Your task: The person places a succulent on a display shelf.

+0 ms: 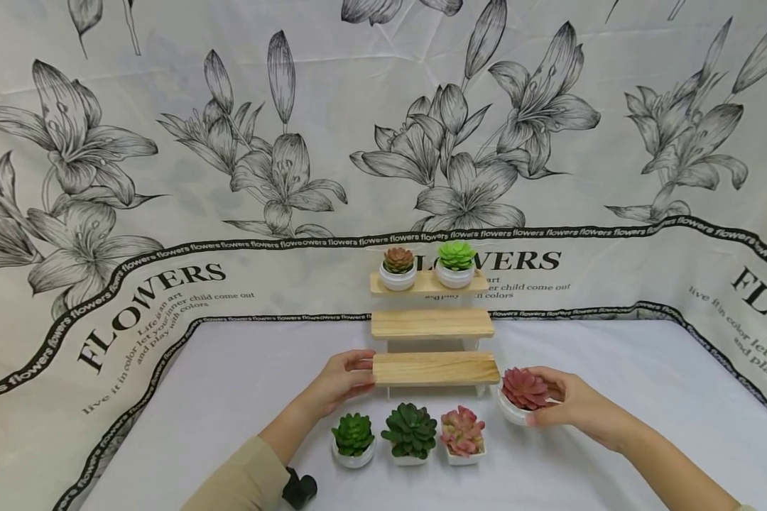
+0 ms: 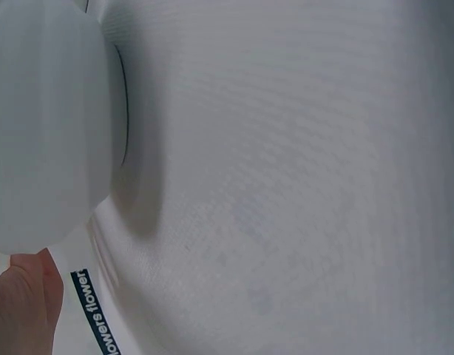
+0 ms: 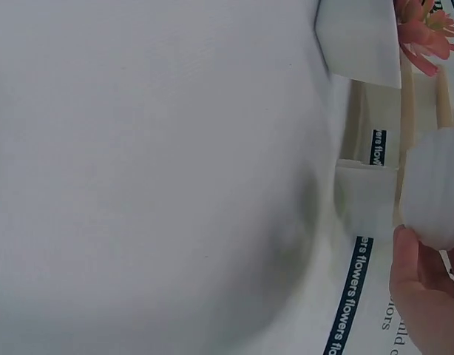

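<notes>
My right hand point(image 1: 572, 404) pinches the round white pot point(image 1: 514, 411) of a dusky red succulent point(image 1: 525, 389), beside the right end of the lowest wooden shelf point(image 1: 436, 369). In the right wrist view, thumb and fingers are on the white pot point(image 3: 434, 188). My left hand point(image 1: 341, 383) grips the left end of that shelf; the fingertips are partly hidden there. In front of the stand stand a green succulent point(image 1: 353, 434), a dark green one point(image 1: 410, 430) and a pink one point(image 1: 463, 431), all in white pots. A white pot point(image 2: 46, 126) fills the left wrist view's upper left.
The stand's middle shelf point(image 1: 432, 323) rises behind the lowest. Its top shelf point(image 1: 427, 283) bears a brownish succulent point(image 1: 398, 261) and a bright green one point(image 1: 457, 255). Behind hangs a flower-printed cloth point(image 1: 307, 277). A small black object point(image 1: 300, 488) is beside the left sleeve point(image 1: 243, 475).
</notes>
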A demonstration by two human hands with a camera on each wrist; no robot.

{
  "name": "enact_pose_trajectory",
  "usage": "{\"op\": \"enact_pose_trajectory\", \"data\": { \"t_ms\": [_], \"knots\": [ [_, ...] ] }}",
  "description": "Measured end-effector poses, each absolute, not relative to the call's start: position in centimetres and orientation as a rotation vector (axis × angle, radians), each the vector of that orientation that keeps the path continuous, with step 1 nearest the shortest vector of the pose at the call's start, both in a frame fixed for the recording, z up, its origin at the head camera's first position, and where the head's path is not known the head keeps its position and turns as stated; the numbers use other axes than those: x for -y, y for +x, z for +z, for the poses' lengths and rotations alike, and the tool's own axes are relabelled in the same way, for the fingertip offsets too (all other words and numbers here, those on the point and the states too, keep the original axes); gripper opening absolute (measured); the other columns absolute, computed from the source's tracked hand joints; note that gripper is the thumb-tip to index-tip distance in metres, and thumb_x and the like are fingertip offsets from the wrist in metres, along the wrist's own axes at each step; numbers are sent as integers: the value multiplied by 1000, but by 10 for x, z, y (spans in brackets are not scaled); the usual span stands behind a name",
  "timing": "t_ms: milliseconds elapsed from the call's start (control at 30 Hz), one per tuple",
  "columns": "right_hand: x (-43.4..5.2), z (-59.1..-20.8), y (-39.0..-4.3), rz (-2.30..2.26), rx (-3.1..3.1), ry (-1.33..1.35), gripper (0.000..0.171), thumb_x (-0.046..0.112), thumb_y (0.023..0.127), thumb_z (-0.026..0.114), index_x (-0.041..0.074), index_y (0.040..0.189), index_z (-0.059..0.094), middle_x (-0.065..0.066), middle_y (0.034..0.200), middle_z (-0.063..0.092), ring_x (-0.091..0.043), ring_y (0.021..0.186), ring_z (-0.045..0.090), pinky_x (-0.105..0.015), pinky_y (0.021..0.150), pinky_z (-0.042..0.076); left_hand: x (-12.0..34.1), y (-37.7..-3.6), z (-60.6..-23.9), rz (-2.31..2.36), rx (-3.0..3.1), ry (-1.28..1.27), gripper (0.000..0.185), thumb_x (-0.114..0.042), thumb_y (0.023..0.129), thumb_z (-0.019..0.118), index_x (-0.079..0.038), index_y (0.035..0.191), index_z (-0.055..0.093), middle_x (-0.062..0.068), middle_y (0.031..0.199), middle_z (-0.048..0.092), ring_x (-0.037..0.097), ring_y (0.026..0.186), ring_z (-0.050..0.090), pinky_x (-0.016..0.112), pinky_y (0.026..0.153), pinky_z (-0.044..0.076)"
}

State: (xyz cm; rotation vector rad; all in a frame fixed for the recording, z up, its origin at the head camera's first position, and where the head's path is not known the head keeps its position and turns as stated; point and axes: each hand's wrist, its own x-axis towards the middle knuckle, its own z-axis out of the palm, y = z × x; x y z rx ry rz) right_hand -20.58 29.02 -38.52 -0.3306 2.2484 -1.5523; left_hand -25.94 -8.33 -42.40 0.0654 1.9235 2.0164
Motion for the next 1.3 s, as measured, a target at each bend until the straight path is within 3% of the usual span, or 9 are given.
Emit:
{"op": "enact_pose_trajectory", "data": {
  "t_ms": [200, 767, 1133, 1300],
  "knots": [
    [-287, -373, -210, -1564, -2312, -319, 80, 11, 77, 73, -14, 137, 27, -27, 133, 43, -9, 109, 47, -19, 83, 47, 83, -260, -426, 2023, -1919, 62, 49, 9, 85, 58, 8, 132, 44, 21, 118, 51, 18, 90, 58, 33, 84, 54],
    [-258, -333, -237, -1639, -2341, -328, 77, 10, 77, 74, -10, 136, 29, -18, 123, 51, -12, 103, 53, -21, 86, 47, 84, -261, -428, 2027, -1930, 73, 50, 9, 84, 58, 8, 132, 44, 21, 118, 51, 18, 90, 58, 33, 83, 54],
    [-232, -320, -257, -1646, -2344, -309, 79, 10, 76, 75, -7, 138, 30, -23, 130, 47, -22, 113, 49, -42, 104, 36, 84, -263, -430, 2029, -1925, 84, 50, 9, 84, 58, 8, 132, 44, 22, 119, 51, 18, 90, 58, 33, 84, 54],
    [-216, -317, -266, -1658, -2326, -321, 76, 8, 74, 75, -7, 136, 34, -22, 128, 49, -22, 111, 50, -37, 100, 41, 84, -263, -429, 2031, -1924, 72, 49, 9, 84, 57, 8, 131, 44, 21, 118, 52, 17, 89, 58, 33, 84, 54]
  ]
}}
